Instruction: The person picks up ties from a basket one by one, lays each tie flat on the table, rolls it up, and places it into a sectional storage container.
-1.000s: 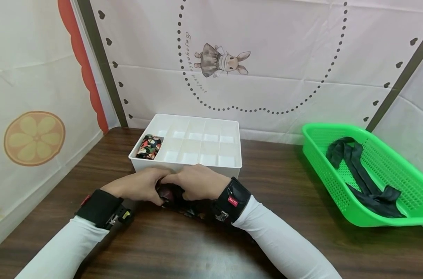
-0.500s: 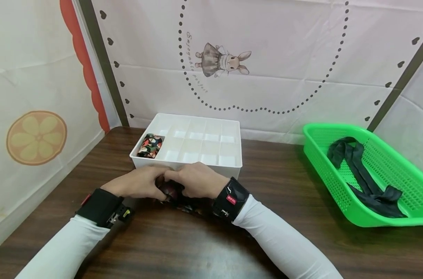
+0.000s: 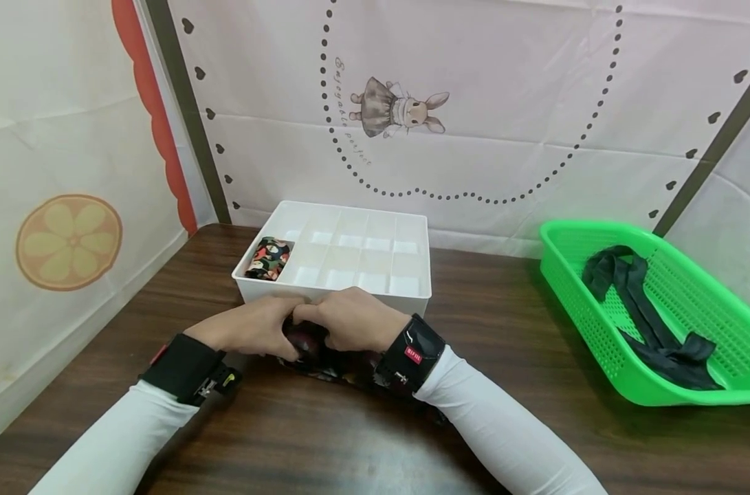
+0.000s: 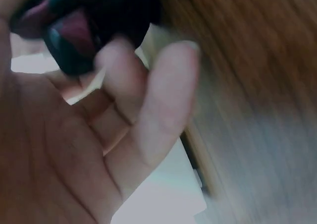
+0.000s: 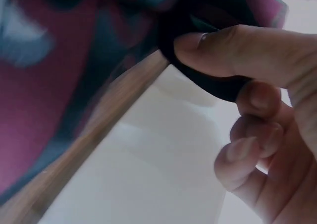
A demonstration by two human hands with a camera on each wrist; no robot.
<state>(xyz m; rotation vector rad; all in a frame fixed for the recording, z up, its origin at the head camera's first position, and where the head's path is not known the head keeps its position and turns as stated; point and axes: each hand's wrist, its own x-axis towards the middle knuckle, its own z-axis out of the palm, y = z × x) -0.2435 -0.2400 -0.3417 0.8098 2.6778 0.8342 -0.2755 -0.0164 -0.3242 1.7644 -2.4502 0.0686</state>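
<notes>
Curving script runs down the backdrop [image 3: 473, 137] beside the dotted ring, just left of the rabbit drawing [image 3: 396, 110]; it seems to read "Enjoyable perfect", though the letters are small. A red tag [image 3: 413, 355] with white letters sits on the right wrist strap [image 3: 412, 352], too tiny to read.

So there's a dark patterned fabric piece with maroon patches [image 3: 325, 357] bunched up on the brown wooden desk [image 3: 325, 440], right in front of the white divided plastic box [image 3: 405, 302], mostly hidden between both hands.
</notes>
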